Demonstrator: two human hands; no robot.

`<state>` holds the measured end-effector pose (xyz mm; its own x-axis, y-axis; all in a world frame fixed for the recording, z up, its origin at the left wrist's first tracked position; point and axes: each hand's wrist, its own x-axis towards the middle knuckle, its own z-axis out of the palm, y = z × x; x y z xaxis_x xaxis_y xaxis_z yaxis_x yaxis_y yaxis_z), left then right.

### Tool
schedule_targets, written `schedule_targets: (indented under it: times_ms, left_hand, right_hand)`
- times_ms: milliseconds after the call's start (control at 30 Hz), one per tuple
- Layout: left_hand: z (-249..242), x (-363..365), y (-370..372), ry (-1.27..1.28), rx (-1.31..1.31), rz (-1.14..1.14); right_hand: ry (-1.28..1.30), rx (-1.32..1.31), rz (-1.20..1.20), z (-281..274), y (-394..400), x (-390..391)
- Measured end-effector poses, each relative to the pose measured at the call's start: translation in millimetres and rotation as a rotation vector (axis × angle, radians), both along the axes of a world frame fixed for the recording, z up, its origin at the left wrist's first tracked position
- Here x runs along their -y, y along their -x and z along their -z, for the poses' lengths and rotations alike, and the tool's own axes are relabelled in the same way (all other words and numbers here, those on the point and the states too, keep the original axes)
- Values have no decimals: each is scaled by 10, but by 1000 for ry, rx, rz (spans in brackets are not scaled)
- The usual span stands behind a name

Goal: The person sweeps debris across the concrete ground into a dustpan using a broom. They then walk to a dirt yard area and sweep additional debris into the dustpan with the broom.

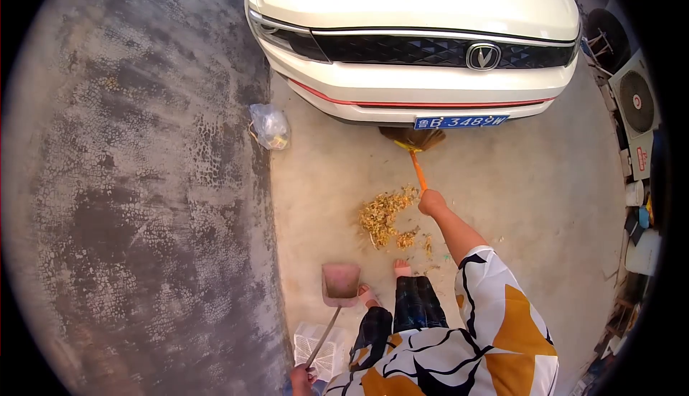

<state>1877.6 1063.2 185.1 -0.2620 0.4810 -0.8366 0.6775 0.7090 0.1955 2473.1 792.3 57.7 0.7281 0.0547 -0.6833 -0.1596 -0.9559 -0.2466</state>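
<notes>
My right hand [431, 202] is closed around the orange handle of a broom [418, 170]. The broom's dark bristles reach the ground at the car's front bumper, partly under it. Between the broom and my feet lies a heap of dry yellow-brown leaves or peelings [380, 216], with smaller bits scattered beside it. Low on the left, my left hand [302, 376] grips the long handle of a pink dustpan [340, 281]. The pan rests on the ground left of my feet, and a little dirt seems to lie in it.
A white car [430, 84] stands directly ahead. A tied clear plastic bag [270, 127] sits at its left front corner. Beside the dustpan handle is a white plastic basket [319, 349]. An outdoor air-conditioner unit [636, 101] and assorted containers line the right side.
</notes>
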Motion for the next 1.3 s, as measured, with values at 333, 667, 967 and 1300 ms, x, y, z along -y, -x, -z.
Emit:
schedule_targets:
  times_ms: [333,667,967,1300]
  left_hand:
    - [110,-103,-357,-43,-1,78]
    - [83,-791,-629,-31,-11,192]
    - [100,-1633,-1204,-36,-9,375]
    - [417,-2673,-1675,39,47,609]
  right_hand:
    - [-61,-30,-261,-1022,688,1120]
    - [-120,88,260,-1967,1868,1760]
    - [-7,5,289,-229,1964,872]
    - [-60,13,499,-1407,3283,-200]
